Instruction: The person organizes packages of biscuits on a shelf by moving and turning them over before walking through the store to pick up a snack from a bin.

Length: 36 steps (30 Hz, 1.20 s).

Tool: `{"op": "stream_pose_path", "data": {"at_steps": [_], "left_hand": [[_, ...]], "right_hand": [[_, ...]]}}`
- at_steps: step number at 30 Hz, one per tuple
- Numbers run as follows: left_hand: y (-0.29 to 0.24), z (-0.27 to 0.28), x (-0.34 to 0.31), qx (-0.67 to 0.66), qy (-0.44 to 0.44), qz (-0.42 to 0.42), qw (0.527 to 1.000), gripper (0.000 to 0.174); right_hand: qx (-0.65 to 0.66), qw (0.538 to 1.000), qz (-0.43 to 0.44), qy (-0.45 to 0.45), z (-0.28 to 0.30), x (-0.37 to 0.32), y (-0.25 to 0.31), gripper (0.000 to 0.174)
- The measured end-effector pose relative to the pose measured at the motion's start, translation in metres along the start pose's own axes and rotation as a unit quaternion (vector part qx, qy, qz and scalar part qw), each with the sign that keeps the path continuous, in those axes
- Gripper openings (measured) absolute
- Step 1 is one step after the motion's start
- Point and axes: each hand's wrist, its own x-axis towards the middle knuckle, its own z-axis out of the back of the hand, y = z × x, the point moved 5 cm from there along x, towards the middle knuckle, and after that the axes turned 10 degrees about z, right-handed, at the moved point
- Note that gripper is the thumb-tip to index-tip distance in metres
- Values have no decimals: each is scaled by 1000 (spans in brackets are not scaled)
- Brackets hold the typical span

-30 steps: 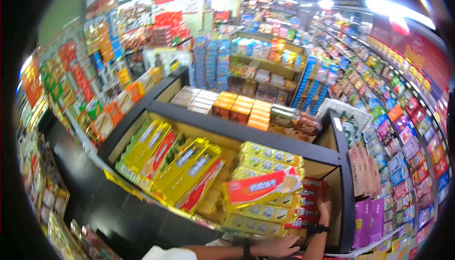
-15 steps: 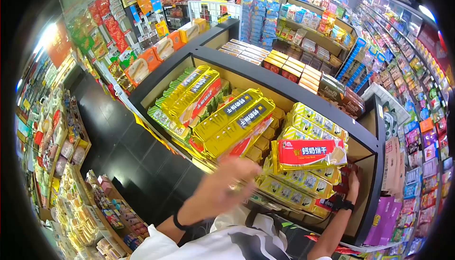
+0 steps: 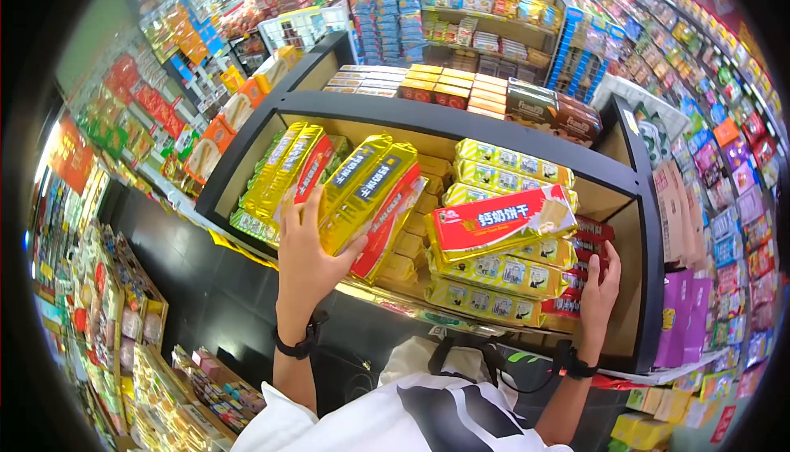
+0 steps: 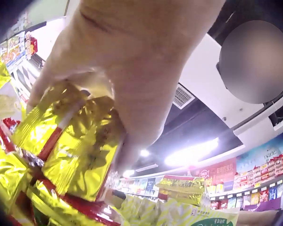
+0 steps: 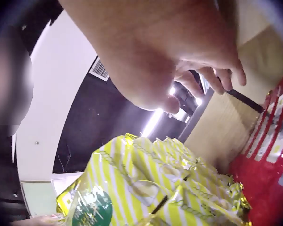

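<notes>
Gold biscuit packs (image 3: 374,176) with red sides lean in the left half of a black-edged bin. My left hand (image 3: 309,267) grips their near end, thumb on the right side and fingers on the left; in the left wrist view the hand (image 4: 127,52) spans two gold pack ends (image 4: 85,146). My right hand (image 3: 600,295) hovers by the bin's right side with loosely bent fingers and holds nothing. Beside it lie red packs (image 3: 586,242) and striped yellow packs (image 5: 141,174). A red-fronted pack (image 3: 502,221) rests across the yellow stack.
The bin's black rim (image 3: 444,114) surrounds the packs, with a wooden divider wall at the right. Behind it stand orange boxes (image 3: 436,90) and brown boxes (image 3: 551,110). Purple bags (image 3: 683,316) hang at the right, and dark floor (image 3: 222,312) shows at the left.
My left hand has moved up and left from the bin's front edge onto the gold packs and taken hold. My right hand has lifted away from the red packs. The head view has shifted.
</notes>
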Motion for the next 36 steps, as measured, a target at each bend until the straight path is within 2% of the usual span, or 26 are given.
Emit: {"op": "stream_pose_path", "data": {"at_steps": [4,7,10,11,12,13,14,16,17,18,19,20,21,22,23,24,25,27,28,29,31,32,34,35,36], "left_hand": [[12,-3,2,-80,-27,-1,996,93],[14,11,5,-128,-4,34,991,87],[36,28,8,-165,-26,58,984,76],[35,15,4,-382,20,106,918,72],[54,19,-5,-480,27,153,863,70],[73,23,-15,-573,21,198,795,69],[81,22,-18,-588,-23,217,779,69],[24,23,-47,-690,-45,227,685,72],[5,15,-65,-732,-1,178,658,76],[-21,9,-80,-733,48,147,662,84],[-55,5,-92,-710,95,106,690,92],[-95,4,-92,-634,139,46,759,100],[-134,5,-88,-545,168,-24,821,108],[-159,3,-91,-486,182,-89,850,116],[-176,-1,-95,-454,191,-141,859,124],[-182,-13,-107,-476,177,-174,844,120],[-195,-7,-111,-399,189,-252,861,121],[-212,-29,-121,-437,258,-290,812,124],[-219,-40,-127,-460,289,-302,783,124],[-229,-47,-134,-471,319,-302,765,123],[-247,-55,-147,-466,376,-316,736,119],[-249,-58,-153,-461,391,-312,733,117],[-251,-66,-168,-445,428,-318,719,113],[-249,-71,-172,-433,456,-322,707,95],[-244,-81,-180,-426,488,-334,685,89]], "right_hand": [[53,997,10,-48,18,-5,29,44],[72,994,29,-81,29,-1,45,39],[109,989,22,-96,30,0,48,34],[95,989,40,-101,56,-6,66,32],[102,989,62,-84,49,-4,98,30],[103,984,121,-80,49,-6,110,32],[106,976,184,-45,54,-10,130,41],[229,952,187,82,52,-21,169,55],[344,917,172,106,45,-26,187,63],[430,882,154,119,42,-29,195,68],[512,839,132,131,39,-32,204,73],[566,807,107,133,38,-34,209,76],[562,806,113,148,40,-39,204,81],[559,804,120,164,41,-45,200,86],[495,833,157,194,47,-57,175,94],[478,848,109,202,57,-67,161,99],[461,860,61,209,66,-78,147,103],[453,877,-18,162,92,-98,128,102],[456,882,-24,115,103,-103,125,101],[458,886,-28,68,114,-108,122,101],[431,896,-104,8,140,-106,126,100],[388,915,-113,0,151,-100,132,91],[223,971,-81,37,166,-71,144,73],[177,981,-66,43,167,-57,142,64],[159,985,-52,36,158,-48,124,66]]}}
